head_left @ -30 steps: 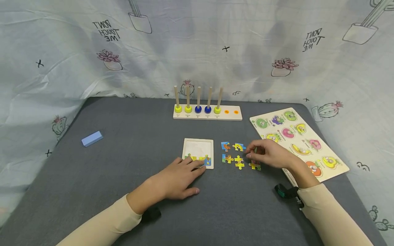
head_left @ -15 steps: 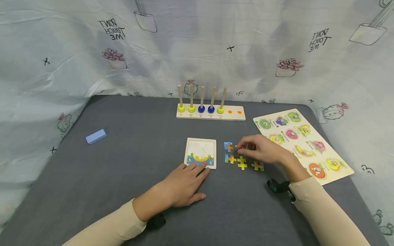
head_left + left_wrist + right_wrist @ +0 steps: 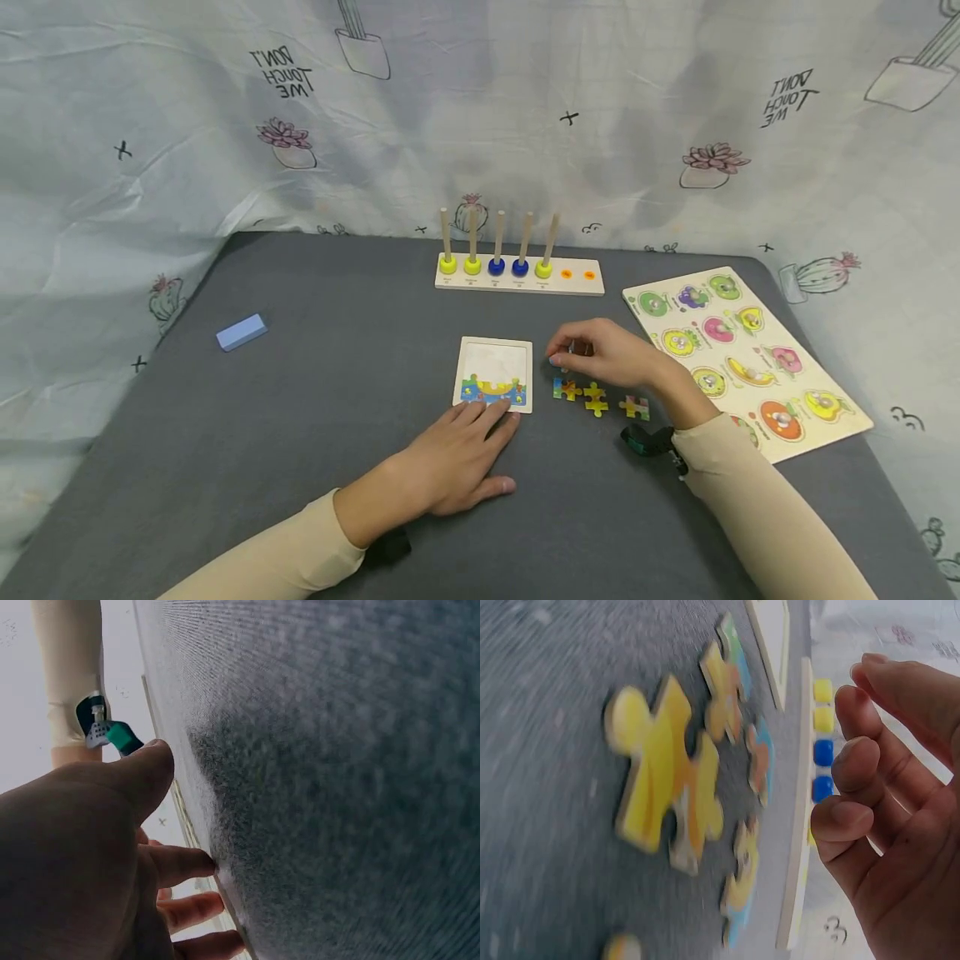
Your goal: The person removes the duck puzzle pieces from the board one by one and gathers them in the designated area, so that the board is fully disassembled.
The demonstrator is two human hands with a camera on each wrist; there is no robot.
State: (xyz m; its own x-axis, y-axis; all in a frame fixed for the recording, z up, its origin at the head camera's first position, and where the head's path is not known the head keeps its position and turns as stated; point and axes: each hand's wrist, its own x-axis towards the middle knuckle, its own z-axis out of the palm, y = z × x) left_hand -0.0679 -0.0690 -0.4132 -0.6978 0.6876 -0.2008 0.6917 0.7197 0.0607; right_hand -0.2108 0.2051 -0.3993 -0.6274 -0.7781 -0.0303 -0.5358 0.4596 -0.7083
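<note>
My left hand (image 3: 450, 465) lies palm down, fingers extended, with its fingertips on the near edge of a small wooden puzzle tray (image 3: 495, 358). A row of blue and yellow puzzle pieces (image 3: 492, 393) fills the tray's near side. To the tray's right, my right hand (image 3: 609, 355) hovers over the far loose pieces and hides much of them. Its fingers curl loosely around nothing, as the right wrist view shows. Below them lie a yellow jigsaw piece (image 3: 660, 769), a yellow-and-blue piece (image 3: 741, 881) and an orange-and-blue piece (image 3: 760, 760). A pinkish piece (image 3: 634, 407) lies nearer.
A fruit knob puzzle board (image 3: 750, 317) lies at the right. Behind the tray stands a wooden peg rack (image 3: 517, 286) with yellow and blue beads. A blue block (image 3: 242, 332) sits on the grey table (image 3: 315, 400) at the left. A printed cloth hangs behind.
My right hand has moved left across the loose pieces, uncovering the pinkish one and covering the far ones. My left hand has slid back toward the tray's near edge, revealing the fitted row.
</note>
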